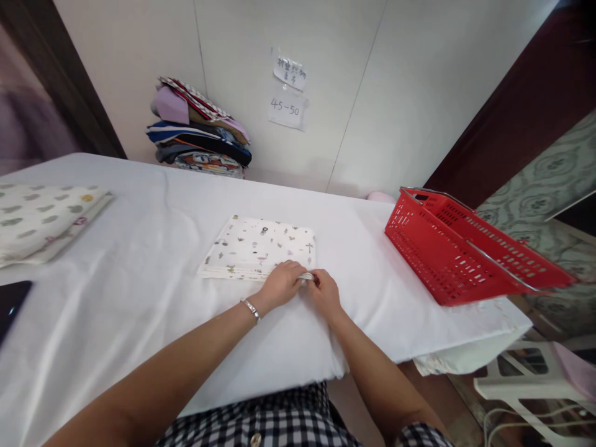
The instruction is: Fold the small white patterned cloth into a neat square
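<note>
A folded white cloth (pixel 267 245) with small printed figures lies flat on the white-covered table (pixel 186 329). At its near right corner, my left hand (pixel 282 284) pinches the layered edge, fingers closed. Just to the right, my right hand (pixel 323 292) grips the same corner between thumb and fingers. The corner is lifted slightly where the two hands meet. Part of the near edge is hidden behind my left hand, which has a silver bracelet at the wrist.
A red basket (pixel 428 254) stands at the table's right end. Another folded cloth with leaf-like prints (pixel 41 217) lies at the left, with a dark object (pixel 12 301) nearer me. Stacked folded fabrics (pixel 200 133) rest against the wall. A white stool (pixel 521 385) stands at lower right.
</note>
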Tool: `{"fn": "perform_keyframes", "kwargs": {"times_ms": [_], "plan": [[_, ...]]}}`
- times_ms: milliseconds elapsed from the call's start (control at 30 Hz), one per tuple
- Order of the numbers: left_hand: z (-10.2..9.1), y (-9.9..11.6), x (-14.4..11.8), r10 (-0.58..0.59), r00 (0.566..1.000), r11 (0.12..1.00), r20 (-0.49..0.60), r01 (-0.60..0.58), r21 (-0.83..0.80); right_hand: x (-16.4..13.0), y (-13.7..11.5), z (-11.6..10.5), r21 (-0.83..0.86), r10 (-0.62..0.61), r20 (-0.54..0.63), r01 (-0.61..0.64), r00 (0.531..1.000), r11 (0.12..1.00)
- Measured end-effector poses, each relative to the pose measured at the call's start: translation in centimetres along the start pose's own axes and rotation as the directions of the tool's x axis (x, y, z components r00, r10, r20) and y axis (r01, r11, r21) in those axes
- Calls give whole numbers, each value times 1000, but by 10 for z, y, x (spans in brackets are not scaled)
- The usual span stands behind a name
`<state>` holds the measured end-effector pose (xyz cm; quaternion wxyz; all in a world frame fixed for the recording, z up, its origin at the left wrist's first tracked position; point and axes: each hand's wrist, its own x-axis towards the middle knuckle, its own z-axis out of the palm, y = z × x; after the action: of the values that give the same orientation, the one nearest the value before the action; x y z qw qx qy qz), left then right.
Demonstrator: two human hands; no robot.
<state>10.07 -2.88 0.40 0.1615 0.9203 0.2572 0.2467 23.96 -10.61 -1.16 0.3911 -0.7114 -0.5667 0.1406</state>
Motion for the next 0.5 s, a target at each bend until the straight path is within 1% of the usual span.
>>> {"fn": "perform_keyframes", "kwargs": {"times_ms": [67, 167, 267, 400, 500], "plan": [[-1, -4, -2, -3, 1000, 997, -3, 3, 71, -1, 1, 0, -4, -12, -14, 12, 1000, 1000], [-5, -15, -10, -3, 1000, 989, -23, 7, 146, -4, 4, 0, -35, -60, -26, 59, 998, 998], [-14, -30, -20, -8, 999, 989, -52, 16, 147, -4, 7, 1, -66, -92, -11, 91, 996, 994], [-29, -48, -34, 6, 998, 987, -62, 4, 161, -6, 9, 1, -109, -117, -3, 116, 993, 987], [-40, -58, -44, -20, 996, 979, -91, 38, 198, -7, 9, 0, -168, -157, -21, 151, 987, 974]]}}
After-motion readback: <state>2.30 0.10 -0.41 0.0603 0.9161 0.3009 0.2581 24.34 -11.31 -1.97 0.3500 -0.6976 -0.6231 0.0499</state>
